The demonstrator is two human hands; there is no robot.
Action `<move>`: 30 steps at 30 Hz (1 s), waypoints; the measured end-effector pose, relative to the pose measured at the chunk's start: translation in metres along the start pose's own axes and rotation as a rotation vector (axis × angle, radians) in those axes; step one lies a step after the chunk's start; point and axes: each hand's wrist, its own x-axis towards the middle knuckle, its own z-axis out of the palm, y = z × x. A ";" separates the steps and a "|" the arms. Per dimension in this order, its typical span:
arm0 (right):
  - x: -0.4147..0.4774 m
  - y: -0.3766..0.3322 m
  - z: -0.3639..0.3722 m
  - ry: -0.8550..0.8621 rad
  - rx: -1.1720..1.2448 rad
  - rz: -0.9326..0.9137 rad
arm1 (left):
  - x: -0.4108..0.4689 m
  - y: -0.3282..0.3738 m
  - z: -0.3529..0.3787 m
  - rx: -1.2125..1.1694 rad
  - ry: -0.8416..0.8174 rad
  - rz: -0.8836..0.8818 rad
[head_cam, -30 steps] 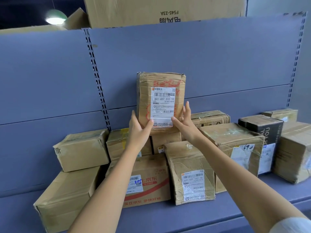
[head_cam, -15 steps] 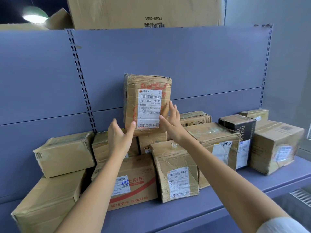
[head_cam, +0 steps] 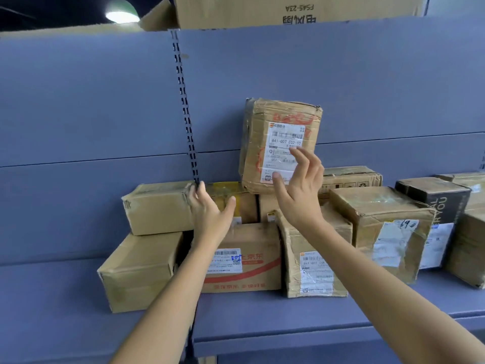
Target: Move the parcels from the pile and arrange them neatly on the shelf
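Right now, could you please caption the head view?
Left hand and right hand, open, near upright parcel stacked on shelf.

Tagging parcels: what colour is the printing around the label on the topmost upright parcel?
Red-orange, on the brown topmost parcel; head view.

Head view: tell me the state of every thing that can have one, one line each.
Top parcel, upright on the stack, slightly tilted, taped shut, gripped by neither hand.
Left hand, open, fingers straight.
Right hand, open, in front of that parcel.
Red-printed box, sealed, lying on the shelf.
Ceiling lamp, lit.
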 end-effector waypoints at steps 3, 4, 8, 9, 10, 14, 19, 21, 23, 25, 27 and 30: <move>-0.016 -0.031 0.029 -0.085 0.047 -0.196 | -0.010 -0.025 -0.036 0.085 0.033 -0.017; -0.022 -0.041 0.038 -0.126 0.075 -0.237 | -0.014 -0.031 -0.047 0.111 0.060 -0.034; -0.054 -0.077 0.082 -0.294 0.203 -0.279 | -0.036 -0.062 -0.100 0.233 0.150 -0.110; -0.063 -0.084 0.094 -0.348 0.240 -0.268 | -0.043 -0.072 -0.115 0.254 0.174 -0.146; -0.073 -0.090 0.103 -0.407 0.271 -0.249 | -0.050 -0.081 -0.128 0.258 0.196 -0.180; -0.104 -0.104 0.134 -0.545 0.324 -0.208 | -0.070 -0.116 -0.172 0.238 0.270 -0.345; -0.105 -0.100 0.157 -0.596 0.276 -0.192 | -0.053 -0.148 -0.182 0.161 0.244 -0.433; -0.094 -0.094 0.165 -0.589 0.288 -0.148 | -0.032 -0.157 -0.178 0.106 0.201 -0.406; -0.079 -0.088 0.174 -0.545 0.293 -0.084 | -0.006 -0.165 -0.175 0.033 0.149 -0.390; -0.064 -0.084 0.181 -0.463 0.277 0.028 | 0.021 -0.171 -0.175 -0.024 0.089 -0.386; -0.053 -0.085 0.192 -0.385 0.248 0.136 | 0.046 -0.179 -0.177 -0.062 0.025 -0.360; -0.043 -0.086 0.212 -0.258 0.075 0.221 | 0.081 -0.191 -0.183 -0.092 -0.047 -0.326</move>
